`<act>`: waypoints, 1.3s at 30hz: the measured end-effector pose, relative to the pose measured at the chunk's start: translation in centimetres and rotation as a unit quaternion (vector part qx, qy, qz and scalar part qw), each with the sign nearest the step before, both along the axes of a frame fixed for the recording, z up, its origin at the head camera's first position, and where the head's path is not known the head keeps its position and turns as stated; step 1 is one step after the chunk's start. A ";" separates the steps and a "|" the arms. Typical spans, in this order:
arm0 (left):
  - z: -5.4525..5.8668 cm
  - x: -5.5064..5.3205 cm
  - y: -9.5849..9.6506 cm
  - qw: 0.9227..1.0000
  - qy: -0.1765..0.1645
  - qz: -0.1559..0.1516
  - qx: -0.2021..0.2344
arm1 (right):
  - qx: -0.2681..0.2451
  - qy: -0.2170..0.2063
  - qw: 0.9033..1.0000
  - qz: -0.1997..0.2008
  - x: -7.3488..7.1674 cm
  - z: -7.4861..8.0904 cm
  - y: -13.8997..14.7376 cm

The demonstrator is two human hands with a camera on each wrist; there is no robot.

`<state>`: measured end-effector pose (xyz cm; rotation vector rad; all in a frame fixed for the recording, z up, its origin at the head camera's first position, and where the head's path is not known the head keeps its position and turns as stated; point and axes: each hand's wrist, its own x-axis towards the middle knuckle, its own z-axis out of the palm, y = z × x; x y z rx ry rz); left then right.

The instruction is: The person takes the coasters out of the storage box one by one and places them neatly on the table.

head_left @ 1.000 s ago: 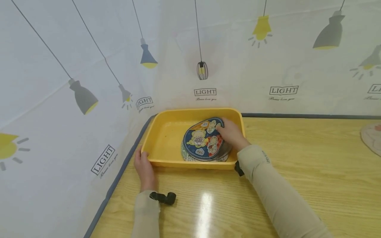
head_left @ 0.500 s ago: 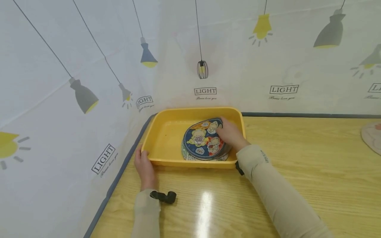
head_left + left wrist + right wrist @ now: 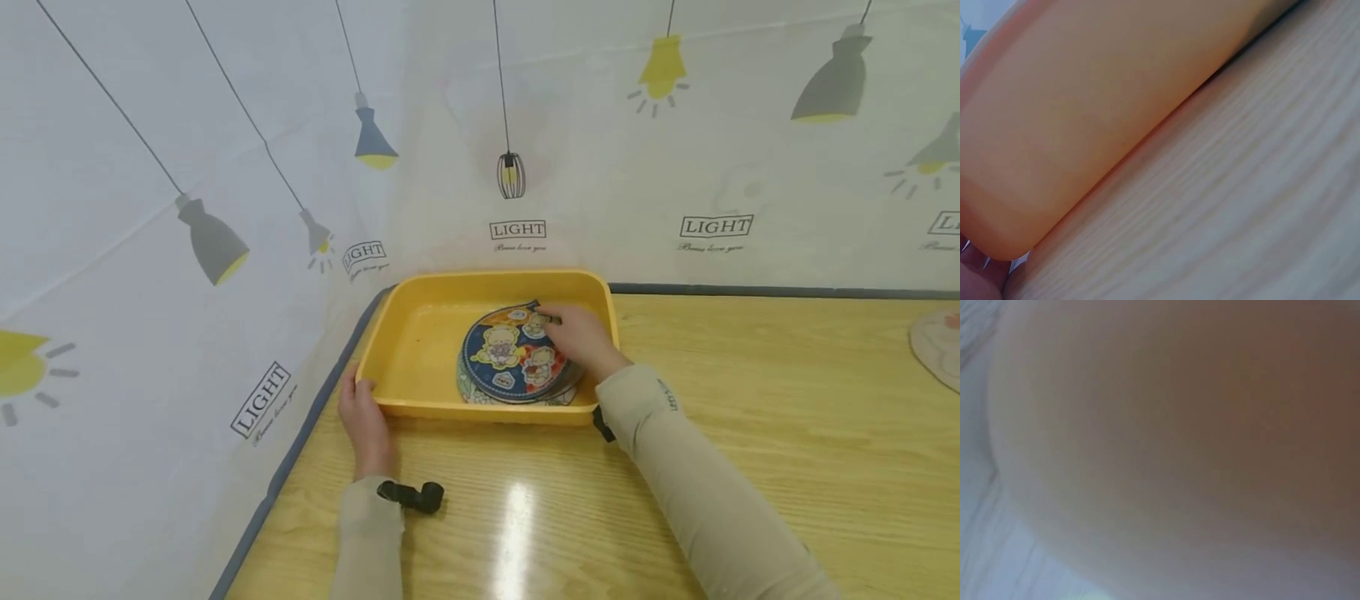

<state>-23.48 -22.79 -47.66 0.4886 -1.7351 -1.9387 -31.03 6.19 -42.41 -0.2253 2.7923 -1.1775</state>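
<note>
In the head view, a yellow plastic tray (image 3: 416, 358) stands on the table in the corner. My left hand (image 3: 365, 423) grips its front left corner, with the thumb at the rim. Fingers of that hand show at the lower left of the left wrist view, beside the tray wall (image 3: 1085, 125). A dark blue round mat (image 3: 498, 346) with cartoon bears lies on a lighter patterned mat (image 3: 471, 390) in the tray's right half. My right hand (image 3: 581, 335) pinches the blue mat's upper right edge. The right wrist view is mostly filled by a blurred surface.
White sheeting (image 3: 600, 167) printed with lamps rises along the left and back table edges. A pale pink mat (image 3: 937, 346) lies at the far right on the wooden table (image 3: 765, 417). Dark edging (image 3: 285, 467) runs along the left side.
The fingers of my right hand have shifted slightly on the blue mat, whose upper right edge now looks bent by the fingers. The left hand and tray stay put.
</note>
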 end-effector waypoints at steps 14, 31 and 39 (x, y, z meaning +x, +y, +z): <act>-0.1 -0.1 0.2 1.000 0.008 0.005 0.027 | -0.114 -0.044 0.992 -0.038 -0.4 0.0 0.4; -0.2 0.4 0.4 1.000 -0.011 -0.002 0.000 | -0.170 -0.120 0.975 0.079 1.9 1.1 0.5; -0.2 0.1 0.1 1.000 -0.001 -0.005 0.014 | -0.295 -0.121 0.946 0.055 3.7 1.6 1.2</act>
